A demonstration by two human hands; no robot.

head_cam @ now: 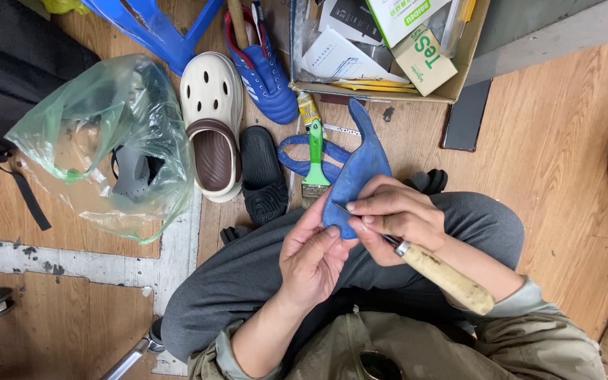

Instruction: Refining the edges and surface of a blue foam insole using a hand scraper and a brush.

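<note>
The wooden floor (557, 141) carried the clutter, its boards smooth and pale, with a crumpled green plastic bag (100, 141) lying translucent over a dark sandal, and a cardboard box (459, 70) of papers beyond. A cream perforated clog (212, 119), a blue laced shoe (265, 74) and a black ribbed slide (263, 176) lay side by side near the knees. Over the grey-trousered lap, the left hand (311, 257) had its grip closed round the lower end of a blue rubbery sole piece (357, 169), matte and curved, tapering upward. The right hand (395, 218) pinched a wooden-handled awl (431, 267), its thin metal tip touching the piece's edge, apparently mid-piercing; steady pressure seemed needed. A green-handled brush (315, 158) lay just behind.
</note>
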